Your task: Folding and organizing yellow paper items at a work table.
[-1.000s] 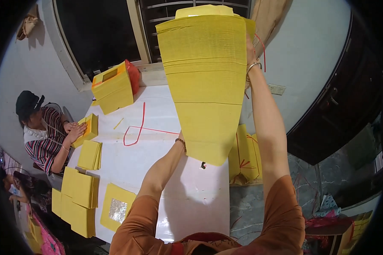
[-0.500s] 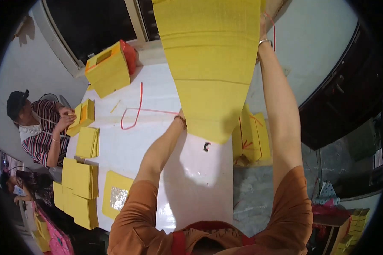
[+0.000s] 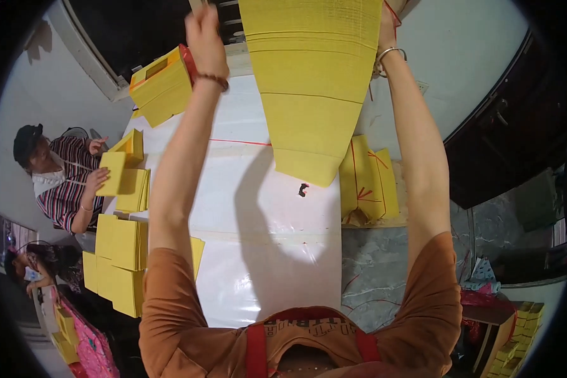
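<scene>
A tall yellow paper bundle [image 3: 312, 82] stands in front of me, its top running out past the upper edge. Pressed to its right side is my right hand [image 3: 388, 30], closed on it, some fingers hidden; red string [image 3: 394, 14] passes by that hand. My left hand [image 3: 206, 49] is raised left of the bundle, apart from it, its fingers curled and a little blurred; what they hold, if anything, I cannot make out. Another red string [image 3: 240, 142] stretches over the white table [image 3: 227, 271] to the bundle's base.
Yellow bundles tied with red string [image 3: 368, 189] lie right of the table. Yellow stacks [image 3: 121, 242] line its left edge, where a person in a striped top [image 3: 75, 167] handles a yellow piece [image 3: 112, 173]. A yellow box-like bundle [image 3: 164, 91] stands at the far left.
My left hand has left the bundle's lower left side and risen up and left. The loop of red string on the table is gone; a straighter length remains. My right hand stays at the bundle.
</scene>
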Motion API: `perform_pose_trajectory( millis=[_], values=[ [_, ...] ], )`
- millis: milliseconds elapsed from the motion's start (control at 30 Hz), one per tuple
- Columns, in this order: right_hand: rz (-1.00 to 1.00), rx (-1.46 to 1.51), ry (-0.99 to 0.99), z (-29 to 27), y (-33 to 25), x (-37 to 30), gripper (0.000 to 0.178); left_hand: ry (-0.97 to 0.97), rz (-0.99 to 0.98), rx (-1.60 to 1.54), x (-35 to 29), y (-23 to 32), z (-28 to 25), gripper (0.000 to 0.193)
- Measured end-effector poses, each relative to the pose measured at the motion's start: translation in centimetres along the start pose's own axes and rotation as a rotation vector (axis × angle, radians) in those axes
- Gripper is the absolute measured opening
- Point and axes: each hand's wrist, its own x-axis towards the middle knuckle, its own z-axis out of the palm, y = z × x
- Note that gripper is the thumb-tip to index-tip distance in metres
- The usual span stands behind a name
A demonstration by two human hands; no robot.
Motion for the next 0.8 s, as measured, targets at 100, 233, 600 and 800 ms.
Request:
perform_pose_trajectory(
  millis=[100,233,600,800],
  values=[
    [-0.039,0.023,-0.002,-1.1,0.5,0.7,0.045,-0.282,0.455,0.233,0.7,11.9,4.8,0.048],
    [-0.036,-0.215,-0.12,-3.0,1.2,1.3,0.046,-0.734,0.651,0.761,1.0,16.2,8.4,0.069],
    [0.092,0.011,-0.083,-0.6,-1.6,-13.9,0.067,-0.965,0.527,1.146,0.3,13.9,8.1,0.066],
    [0.094,-0.313,-0.128,0.5,-0.9,-15.9,0.092,-0.97,0.458,1.14,-0.2,14.0,8.1,0.067]
  ],
)
